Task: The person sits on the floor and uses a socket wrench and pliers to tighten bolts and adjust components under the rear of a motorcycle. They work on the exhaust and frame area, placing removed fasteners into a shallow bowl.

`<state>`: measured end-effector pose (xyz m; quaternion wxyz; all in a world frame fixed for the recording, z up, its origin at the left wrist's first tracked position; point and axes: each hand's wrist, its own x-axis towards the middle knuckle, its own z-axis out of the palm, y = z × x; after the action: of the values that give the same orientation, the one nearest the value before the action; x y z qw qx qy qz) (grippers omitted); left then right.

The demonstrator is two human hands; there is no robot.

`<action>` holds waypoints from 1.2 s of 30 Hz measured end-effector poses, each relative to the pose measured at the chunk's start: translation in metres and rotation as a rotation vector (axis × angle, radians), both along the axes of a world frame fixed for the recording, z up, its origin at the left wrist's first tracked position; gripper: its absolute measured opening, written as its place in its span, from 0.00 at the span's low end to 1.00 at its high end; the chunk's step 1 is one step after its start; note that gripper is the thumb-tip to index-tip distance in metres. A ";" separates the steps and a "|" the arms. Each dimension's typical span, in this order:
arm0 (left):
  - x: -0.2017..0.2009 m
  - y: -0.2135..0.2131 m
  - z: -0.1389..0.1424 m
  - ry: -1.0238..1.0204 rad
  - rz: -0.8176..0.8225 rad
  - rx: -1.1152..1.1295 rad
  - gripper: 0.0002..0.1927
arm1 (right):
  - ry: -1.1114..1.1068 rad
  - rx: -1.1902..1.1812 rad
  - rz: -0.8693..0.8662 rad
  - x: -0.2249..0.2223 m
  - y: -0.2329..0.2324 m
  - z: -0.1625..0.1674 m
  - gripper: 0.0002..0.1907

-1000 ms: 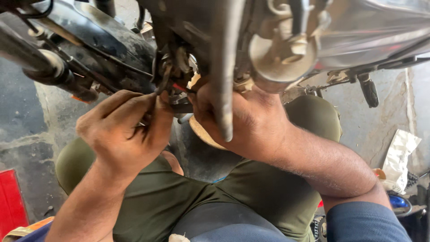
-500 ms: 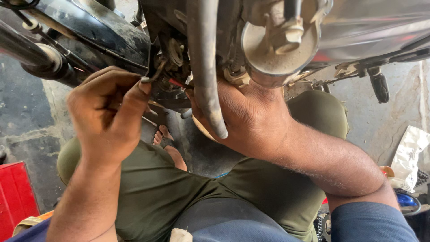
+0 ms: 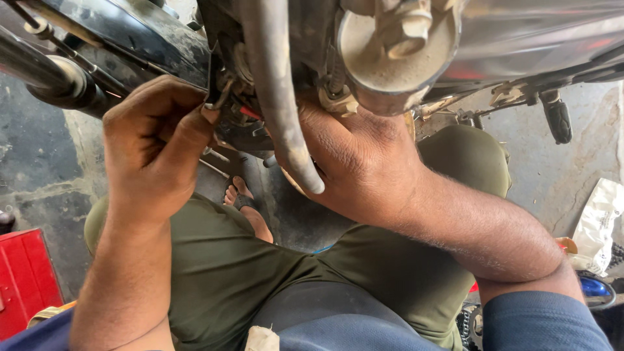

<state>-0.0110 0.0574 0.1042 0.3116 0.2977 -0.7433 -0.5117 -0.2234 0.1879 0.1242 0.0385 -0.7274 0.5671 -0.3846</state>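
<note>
I look down at the underside of a motorcycle [image 3: 364, 58] while squatting on the floor. My left hand [image 3: 153, 146] pinches a small metal part [image 3: 218, 101], a thin clip or wire end, against the dirty engine area. My right hand [image 3: 364, 162] reaches up behind a grey metal lever [image 3: 279, 97] and presses into the machine; its fingertips are hidden, so what it holds cannot be seen. A round dusty cap with a bolt [image 3: 396, 45] hangs just above that hand.
A black exhaust pipe and frame tubes [image 3: 52, 71] run at upper left. A red box [image 3: 23, 279] sits at lower left. A footpeg [image 3: 556, 117] sticks out at right, with a white bag [image 3: 598, 221] on the concrete floor. My sandalled foot [image 3: 244, 205] rests below.
My left hand has moved up and closer to the engine, now pinching the small part higher. The camera has drifted nearer; the right hand stays pressed in the same place.
</note>
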 end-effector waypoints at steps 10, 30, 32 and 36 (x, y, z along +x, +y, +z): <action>-0.005 0.007 0.004 -0.133 0.078 -0.233 0.03 | 0.043 -0.009 0.001 -0.001 -0.002 0.000 0.21; -0.018 0.030 0.011 -0.199 0.205 -0.602 0.06 | -0.057 0.010 -0.017 0.012 -0.006 -0.010 0.13; -0.018 0.031 0.010 -0.219 0.201 -0.627 0.06 | -0.086 -0.006 -0.012 0.014 -0.008 -0.011 0.13; -0.011 0.028 0.011 -0.261 0.169 -0.632 0.10 | 0.038 -0.139 -0.062 0.021 -0.011 -0.013 0.14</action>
<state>-0.0221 0.0858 0.1157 0.3321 0.3099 -0.8711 -0.1865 -0.2026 0.1766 0.1110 -0.0347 -0.7175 0.5619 -0.4102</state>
